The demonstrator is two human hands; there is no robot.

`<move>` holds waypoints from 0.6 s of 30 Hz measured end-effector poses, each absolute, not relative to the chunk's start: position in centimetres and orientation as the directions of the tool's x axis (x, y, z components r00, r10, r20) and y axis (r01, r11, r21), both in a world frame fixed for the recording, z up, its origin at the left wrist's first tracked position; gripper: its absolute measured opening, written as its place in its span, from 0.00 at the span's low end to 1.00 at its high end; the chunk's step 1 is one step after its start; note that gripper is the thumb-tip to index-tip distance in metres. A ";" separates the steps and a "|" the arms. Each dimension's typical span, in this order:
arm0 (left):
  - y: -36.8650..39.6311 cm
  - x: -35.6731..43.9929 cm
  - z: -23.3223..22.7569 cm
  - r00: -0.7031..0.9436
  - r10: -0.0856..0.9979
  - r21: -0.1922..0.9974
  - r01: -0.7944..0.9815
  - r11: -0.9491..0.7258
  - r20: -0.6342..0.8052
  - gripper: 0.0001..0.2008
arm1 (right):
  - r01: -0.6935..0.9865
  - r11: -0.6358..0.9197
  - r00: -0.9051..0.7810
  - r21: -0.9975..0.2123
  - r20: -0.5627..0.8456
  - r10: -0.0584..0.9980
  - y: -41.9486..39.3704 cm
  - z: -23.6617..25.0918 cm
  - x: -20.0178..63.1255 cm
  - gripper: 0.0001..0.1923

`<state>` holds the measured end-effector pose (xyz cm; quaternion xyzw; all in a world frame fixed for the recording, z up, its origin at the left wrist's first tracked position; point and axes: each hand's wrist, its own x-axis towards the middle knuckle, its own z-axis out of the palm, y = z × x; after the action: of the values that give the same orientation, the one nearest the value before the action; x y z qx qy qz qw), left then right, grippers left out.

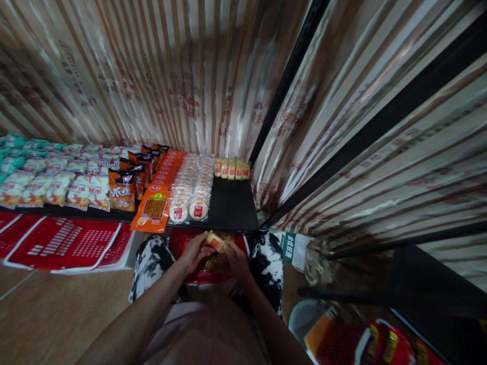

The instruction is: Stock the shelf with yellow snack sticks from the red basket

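Between my knees, over a red basket [182,237], both hands hold one small yellow wrapped snack [216,242] with a red label. My left hand [198,253] pinches its left end, and my right hand [235,256] grips the right end. Below the hands, more yellowish packets [218,263] lie in the basket, partly hidden. On the black shelf [234,203] ahead, a row of similar yellow packs [232,169] stands at the back right corner. Left of them run two rows of round white wrapped crackers [198,208].
Further left on the shelf are orange snack packets [154,205], black-and-orange bags [122,190] and many white bags [72,192]. Red baskets [68,243] sit beneath. Black frame bars [342,129] and a striped curtain [213,76] stand behind and right. Red packages [391,342] lie lower right.
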<state>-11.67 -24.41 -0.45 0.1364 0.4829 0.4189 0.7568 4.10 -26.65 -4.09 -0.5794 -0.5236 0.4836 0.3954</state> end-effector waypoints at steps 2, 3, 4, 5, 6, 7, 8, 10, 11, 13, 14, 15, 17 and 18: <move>-24.5 -11.7 -0.6 0.181 0.768 0.618 -0.494 0.612 -0.615 0.10 | 0.194 -0.155 0.009 -0.969 -0.157 0.988 -26.5 -3.9 4.1 0.19; -24.5 -11.7 -0.6 0.176 0.769 0.623 -0.490 0.610 -0.615 0.10 | 0.188 -0.160 0.022 -0.969 -0.158 0.987 -26.5 -3.8 4.1 0.19; -24.5 -11.7 -0.6 0.171 0.771 0.629 -0.484 0.608 -0.614 0.09 | 0.183 -0.162 0.036 -0.970 -0.158 0.987 -26.4 -3.8 4.1 0.19; -24.6 -11.7 -0.6 0.169 0.776 0.638 -0.478 0.604 -0.608 0.09 | 0.176 -0.167 0.049 -0.970 -0.160 0.986 -26.3 -3.7 4.1 0.19; -24.7 -11.7 -0.5 0.173 0.782 0.647 -0.472 0.599 -0.598 0.08 | 0.169 -0.172 0.062 -0.971 -0.164 0.985 -26.2 -3.7 4.1 0.18; -24.7 -11.7 -0.5 0.180 0.789 0.656 -0.464 0.595 -0.587 0.08 | 0.161 -0.178 0.076 -0.971 -0.167 0.983 -26.1 -3.7 4.2 0.18; -24.8 -11.7 -0.4 0.192 0.794 0.665 -0.456 0.592 -0.576 0.08 | 0.155 -0.182 0.094 -0.971 -0.169 0.981 -26.0 -3.7 4.2 0.18; -24.8 -11.8 -0.4 0.220 0.798 0.673 -0.439 0.595 -0.562 0.09 | 0.149 -0.188 0.125 -0.971 -0.170 0.978 -25.7 -3.8 4.3 0.18; -24.8 -11.8 -0.3 0.232 0.796 0.674 -0.432 0.599 -0.559 0.09 | 0.146 -0.185 0.136 -0.972 -0.166 0.977 -25.6 -3.8 4.4 0.17; -24.8 -11.9 -0.3 0.242 0.793 0.672 -0.428 0.604 -0.559 0.10 | 0.137 -0.174 0.148 -0.975 -0.154 0.977 -25.3 -3.9 4.5 0.17; -24.8 -11.9 -0.3 0.245 0.792 0.669 -0.432 0.605 -0.559 0.10 | 0.132 -0.169 0.149 -0.977 -0.149 0.978 -25.2 -3.9 4.6 0.17; -24.8 -11.9 -0.3 0.249 0.791 0.663 -0.439 0.606 -0.559 0.10 | 0.127 -0.168 0.149 -0.978 -0.148 0.978 -25.1 -3.9 4.7 0.17; -24.8 -11.9 -0.2 0.261 0.790 0.654 -0.451 0.608 -0.555 0.09 | 0.119 -0.171 0.142 -0.978 -0.154 0.978 -24.8 -3.8 4.8 0.17; -24.8 -11.9 -0.1 0.268 0.791 0.652 -0.454 0.607 -0.550 0.09 | 0.115 -0.174 0.140 -0.978 -0.157 0.978 -24.7 -3.8 4.8 0.17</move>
<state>-11.91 -24.80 -0.14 0.1865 0.4521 0.4022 0.7740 4.85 -24.65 -3.78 -0.6021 -0.4538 0.4736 0.4552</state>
